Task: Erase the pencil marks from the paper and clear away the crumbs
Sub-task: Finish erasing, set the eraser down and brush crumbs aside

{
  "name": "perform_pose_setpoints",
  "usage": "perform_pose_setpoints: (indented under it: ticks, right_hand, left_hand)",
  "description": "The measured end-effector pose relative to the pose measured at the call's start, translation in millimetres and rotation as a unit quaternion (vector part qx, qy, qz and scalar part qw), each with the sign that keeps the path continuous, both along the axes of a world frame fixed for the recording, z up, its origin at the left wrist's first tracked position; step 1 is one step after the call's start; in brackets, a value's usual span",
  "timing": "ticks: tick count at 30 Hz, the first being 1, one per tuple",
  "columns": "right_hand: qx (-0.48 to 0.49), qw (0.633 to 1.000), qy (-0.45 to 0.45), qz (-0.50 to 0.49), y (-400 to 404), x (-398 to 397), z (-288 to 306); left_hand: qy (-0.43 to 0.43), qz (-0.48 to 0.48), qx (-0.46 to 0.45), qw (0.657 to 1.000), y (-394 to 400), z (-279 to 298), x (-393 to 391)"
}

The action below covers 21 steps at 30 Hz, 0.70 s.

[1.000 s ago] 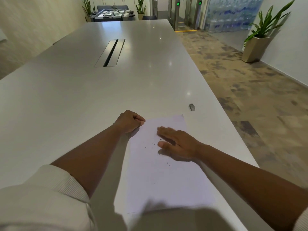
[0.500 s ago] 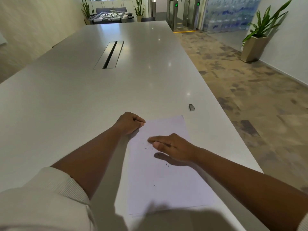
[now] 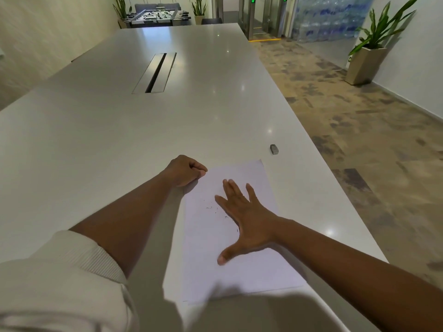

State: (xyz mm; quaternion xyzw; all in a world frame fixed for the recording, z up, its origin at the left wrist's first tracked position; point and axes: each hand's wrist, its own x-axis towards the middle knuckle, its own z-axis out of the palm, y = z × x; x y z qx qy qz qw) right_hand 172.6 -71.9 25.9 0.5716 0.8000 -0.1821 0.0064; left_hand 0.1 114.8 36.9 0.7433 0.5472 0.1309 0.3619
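Note:
A white sheet of paper [image 3: 239,271] lies on the long white table [image 3: 119,140] near its right edge. Small dark crumbs [image 3: 211,208] are scattered on the sheet's upper middle. My right hand [image 3: 249,216] lies flat on the paper with fingers spread, just right of the crumbs. My left hand [image 3: 185,170] is a closed fist resting at the sheet's far left corner; I cannot tell whether it pins the paper. A small grey eraser [image 3: 274,149] sits on the table beyond the paper's far right corner, apart from both hands.
A cable slot [image 3: 155,73] runs along the table's middle, far ahead. The table's right edge drops to patterned floor [image 3: 359,140]. A potted plant [image 3: 369,58] stands by the right wall. A foosball table [image 3: 158,16] stands beyond the far end.
My right hand swept left across the crumbs, then drew back right and now lies spread flat with the thumb toward me. The crumbs have shifted a little. The left fist has not moved.

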Motion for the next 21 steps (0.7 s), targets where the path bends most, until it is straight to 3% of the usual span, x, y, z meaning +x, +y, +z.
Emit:
perform_pose_setpoints:
  ticks: [6,11,14,18,21]
  right_hand:
    - [0.022,0.991,0.108,-0.081,3,-3,-5]
    - [0.039,0.996,0.036,-0.073,-2,-9,-6]
    - [0.067,0.983,0.119,-0.12,7,-5,-8]
    - [-0.035,0.952,0.255,-0.164,17,18,8]
    - [-0.098,0.959,0.233,-0.129,20,40,18]
  left_hand:
    - [-0.002,0.002,-0.008,1.0,-1,1,-1]
    - [-0.006,0.006,-0.01,1.0,-2,1,0]
    - [-0.014,0.011,-0.012,1.0,-3,1,-1]
    - [-0.025,0.016,-0.018,0.999,-3,0,-2]
    - [-0.017,0.008,-0.02,1.0,-2,0,-1]
